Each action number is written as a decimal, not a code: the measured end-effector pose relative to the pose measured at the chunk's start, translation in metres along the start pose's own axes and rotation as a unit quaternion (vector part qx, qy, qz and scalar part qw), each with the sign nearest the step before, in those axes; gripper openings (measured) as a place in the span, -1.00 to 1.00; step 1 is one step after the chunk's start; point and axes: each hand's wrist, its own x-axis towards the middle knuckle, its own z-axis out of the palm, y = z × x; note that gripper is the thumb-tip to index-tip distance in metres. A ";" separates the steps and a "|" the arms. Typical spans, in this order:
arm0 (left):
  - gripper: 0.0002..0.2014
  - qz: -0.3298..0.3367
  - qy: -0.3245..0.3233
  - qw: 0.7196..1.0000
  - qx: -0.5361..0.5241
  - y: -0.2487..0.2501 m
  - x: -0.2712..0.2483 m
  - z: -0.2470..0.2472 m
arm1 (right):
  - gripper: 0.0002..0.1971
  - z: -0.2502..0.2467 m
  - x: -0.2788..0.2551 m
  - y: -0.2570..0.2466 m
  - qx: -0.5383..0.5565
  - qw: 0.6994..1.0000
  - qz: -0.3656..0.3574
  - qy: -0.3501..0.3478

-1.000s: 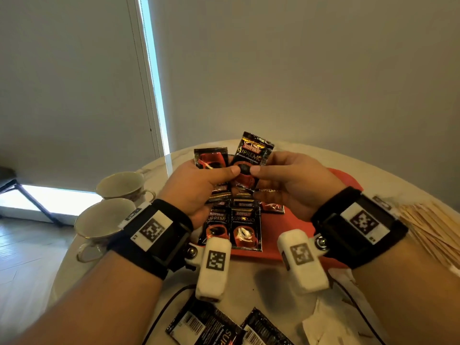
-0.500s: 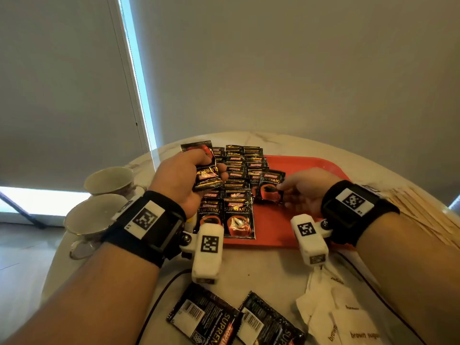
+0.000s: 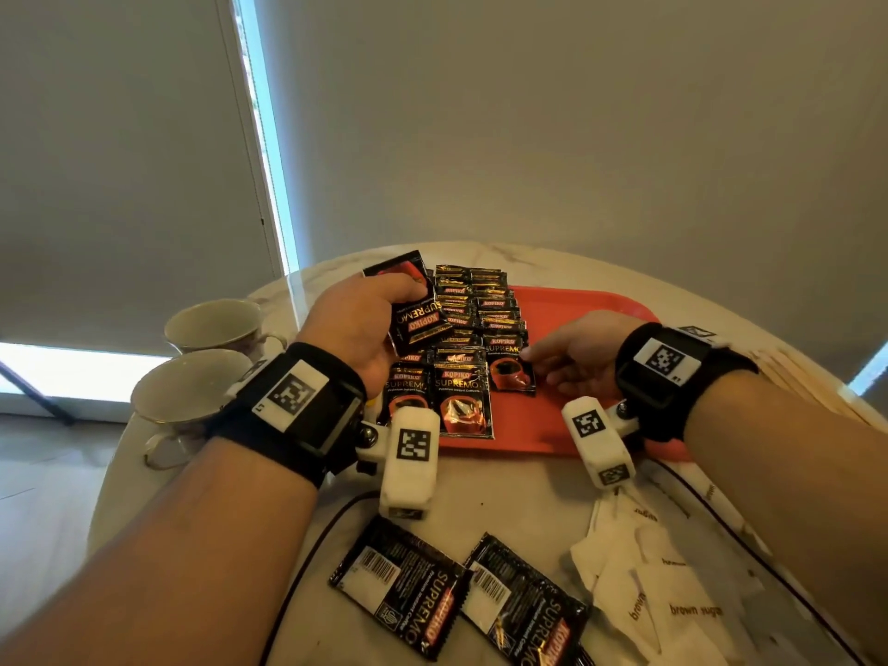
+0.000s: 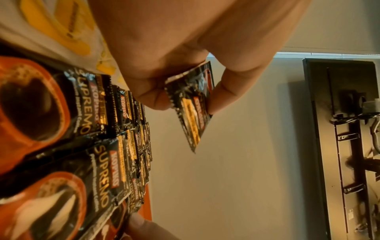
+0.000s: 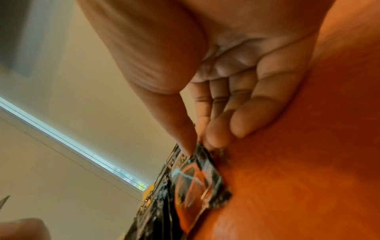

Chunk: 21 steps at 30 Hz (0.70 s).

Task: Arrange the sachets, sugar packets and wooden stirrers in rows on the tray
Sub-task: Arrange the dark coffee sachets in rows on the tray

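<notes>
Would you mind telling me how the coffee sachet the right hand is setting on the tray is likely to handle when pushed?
The coffee sachet looks thin and light, since the right hand manages it by one edge. Its glossy foil on the smooth red tray suggests it would slide easily. It lies flat, so rolling or tipping seems unlikely, though it may ride over the neighbouring sachets.

**Cam setup: one head view, two wrist views**

Head cam: high, facing fwd and down over both forearms at red tray (image 3: 576,305) on marble table (image 3: 504,492); wide angle, mid range. Left wrist cam: very near, rolled sideways, looking along left hand (image 4: 185,53) over sachet rows (image 4: 86,129) toward wall. Right wrist cam: low, almost on tray (image 5: 308,162), looking along right hand (image 5: 226,81). Shared by all three: sachet rows and tray.
</notes>
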 end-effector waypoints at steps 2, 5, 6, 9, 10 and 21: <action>-0.70 0.004 -0.005 1.000 0.005 0.000 0.000 0.000 | -0.85 0.001 0.000 -0.001 -0.006 1.000 0.004 0.001; -0.71 0.003 -0.010 1.000 0.000 0.000 0.000 0.000 | -0.82 0.002 0.001 -0.002 -0.003 1.000 0.006 0.006; -0.72 0.002 -0.012 1.000 -0.002 0.001 0.000 -0.001 | -0.83 0.002 0.002 -0.003 0.001 1.000 0.006 0.011; -0.72 0.000 -0.016 1.000 -0.001 0.002 0.000 -0.002 | -0.87 0.003 0.004 -0.004 0.015 1.000 -0.004 0.022; -0.70 0.001 -0.016 1.000 0.000 0.002 0.000 -0.002 | -0.86 0.003 0.005 -0.004 0.019 1.000 -0.009 0.023; -0.69 0.041 -0.053 0.997 0.033 -0.003 0.001 0.000 | -0.87 -0.001 -0.010 -0.008 0.177 0.977 -0.122 -0.018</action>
